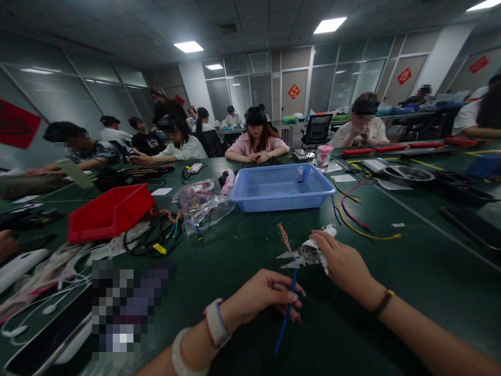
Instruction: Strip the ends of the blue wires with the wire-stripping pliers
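My left hand (274, 295) pinches a blue wire (285, 325) between thumb and fingers, its tail hanging down toward me. My right hand (344, 263) is closed around the wrapped handles of metal wire strippers (307, 257), white material showing about the grip. The jaws point left and stand apart, just above my left fingers. At the jaws is the upper part of the blue wire; whether they touch it I cannot tell. A bundle of bare copper strands (284, 236) shows just beyond the jaws.
A blue plastic basket (282, 201) stands ahead. Left of it are a clear bag of wires (203, 203) and a red bin (109, 214). Yellow and red wires (364, 227) lie to the right. A phone (50, 334) and white earphones (49, 309) lie at the left. Several people sit around.
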The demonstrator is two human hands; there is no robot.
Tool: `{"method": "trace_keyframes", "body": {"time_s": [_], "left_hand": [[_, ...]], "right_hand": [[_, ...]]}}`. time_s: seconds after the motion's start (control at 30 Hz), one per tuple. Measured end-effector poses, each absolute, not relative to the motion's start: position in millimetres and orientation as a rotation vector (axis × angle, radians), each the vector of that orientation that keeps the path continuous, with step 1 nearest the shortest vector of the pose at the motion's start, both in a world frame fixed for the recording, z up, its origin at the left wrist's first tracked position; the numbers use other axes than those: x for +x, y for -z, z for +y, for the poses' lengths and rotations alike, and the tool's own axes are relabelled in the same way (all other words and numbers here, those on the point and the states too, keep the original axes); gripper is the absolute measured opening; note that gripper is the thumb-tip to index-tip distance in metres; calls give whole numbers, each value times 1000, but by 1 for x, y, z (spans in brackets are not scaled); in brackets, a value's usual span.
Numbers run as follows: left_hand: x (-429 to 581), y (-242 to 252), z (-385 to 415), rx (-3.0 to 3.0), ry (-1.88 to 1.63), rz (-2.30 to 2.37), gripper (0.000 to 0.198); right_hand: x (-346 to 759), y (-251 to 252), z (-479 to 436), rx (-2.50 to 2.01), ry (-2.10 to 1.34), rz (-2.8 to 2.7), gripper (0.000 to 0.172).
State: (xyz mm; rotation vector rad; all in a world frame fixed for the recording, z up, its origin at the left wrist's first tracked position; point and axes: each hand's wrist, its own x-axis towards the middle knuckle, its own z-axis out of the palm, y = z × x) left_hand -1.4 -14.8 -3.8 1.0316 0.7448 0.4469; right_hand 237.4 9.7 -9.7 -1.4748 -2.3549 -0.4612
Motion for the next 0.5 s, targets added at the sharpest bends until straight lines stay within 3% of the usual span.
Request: {"method": "trace_keyframes", "body": {"time_s": [0.27,0.5], "left_hand": [[3,7,-18,1006,-517,782,31],[3,9,-18,1012,-512,761,29]], "right_hand": [[224,17,6,-1474,511,-2266,54],[226,19,8,-1522,588,-2295,43]]}}
